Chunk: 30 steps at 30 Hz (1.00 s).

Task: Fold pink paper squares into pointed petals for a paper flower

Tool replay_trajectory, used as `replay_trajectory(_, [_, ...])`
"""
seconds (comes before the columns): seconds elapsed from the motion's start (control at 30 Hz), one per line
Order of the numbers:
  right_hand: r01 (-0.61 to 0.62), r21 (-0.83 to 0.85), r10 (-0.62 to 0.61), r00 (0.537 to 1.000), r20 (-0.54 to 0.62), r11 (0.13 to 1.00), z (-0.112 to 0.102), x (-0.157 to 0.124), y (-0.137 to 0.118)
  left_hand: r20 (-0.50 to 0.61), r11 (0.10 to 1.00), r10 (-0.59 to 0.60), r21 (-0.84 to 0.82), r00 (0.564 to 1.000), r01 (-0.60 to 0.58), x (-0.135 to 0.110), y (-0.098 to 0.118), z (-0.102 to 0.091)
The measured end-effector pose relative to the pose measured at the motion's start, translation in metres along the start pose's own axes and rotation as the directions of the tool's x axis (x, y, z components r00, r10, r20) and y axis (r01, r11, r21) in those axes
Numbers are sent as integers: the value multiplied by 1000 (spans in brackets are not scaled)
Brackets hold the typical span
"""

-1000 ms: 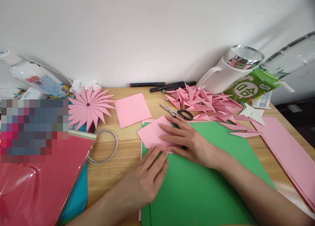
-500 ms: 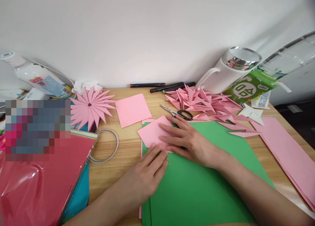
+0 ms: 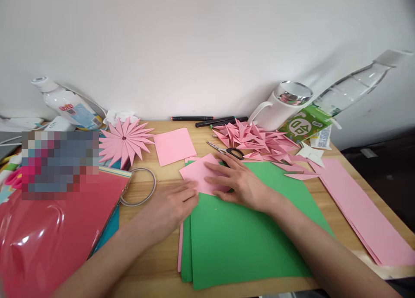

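Observation:
A folded piece of pink paper (image 3: 197,172) lies at the upper left of a stack of green sheets (image 3: 246,241). My right hand (image 3: 241,183) rests on its right part with fingers spread. My left hand (image 3: 177,205) is at the paper's lower left edge, fingers stretched out and slightly blurred; its thumb is hidden. Just behind the right hand, black-handled scissors (image 3: 234,152) lie on the table. A square stack of pink paper (image 3: 175,145) sits further back on the left.
A pink folded-paper wheel (image 3: 125,144) and a roll of tape (image 3: 154,183) are at the left, near a red plastic-wrapped pack (image 3: 65,229). Folded pink pieces (image 3: 256,138) are heaped by a white mug (image 3: 279,110). Long pink strips (image 3: 359,211) lie at the right.
My left hand has slid left along the paper's lower edge, away from my right hand. My right hand stays spread on the paper. The camera view has shifted a little.

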State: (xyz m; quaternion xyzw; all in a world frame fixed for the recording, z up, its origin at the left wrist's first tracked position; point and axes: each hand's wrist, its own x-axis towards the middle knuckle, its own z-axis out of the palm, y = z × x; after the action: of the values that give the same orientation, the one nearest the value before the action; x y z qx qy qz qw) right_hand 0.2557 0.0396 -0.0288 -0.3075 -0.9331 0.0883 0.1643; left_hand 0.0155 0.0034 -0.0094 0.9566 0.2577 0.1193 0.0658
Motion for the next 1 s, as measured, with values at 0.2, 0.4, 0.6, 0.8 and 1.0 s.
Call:
replay_trajectory(0.2, [-4,-6,4,999,-33,1000,1,0,-2,-91,987,-127,-110,988,117,3,-5,1])
replay_trajectory(0.4, [-6,-28,5,999,-54,1000,3,-1,-4,-183,975,-169,-171,968,138,9,1,7])
replay_trajectory(0.6, [80,54,-79,996,-30,995,1,0,-11,-147,990,-117,-101,982,102,6,0,9])
replay_trajectory(0.8, [73,89,-78,995,54,993,-6,2,-18,-74,995,-92,25,993,94,8,8,6])
replay_trajectory(1.0, [113,86,-114,993,4,990,-8,-2,-14,-4,987,-59,149,998,59,8,15,6])
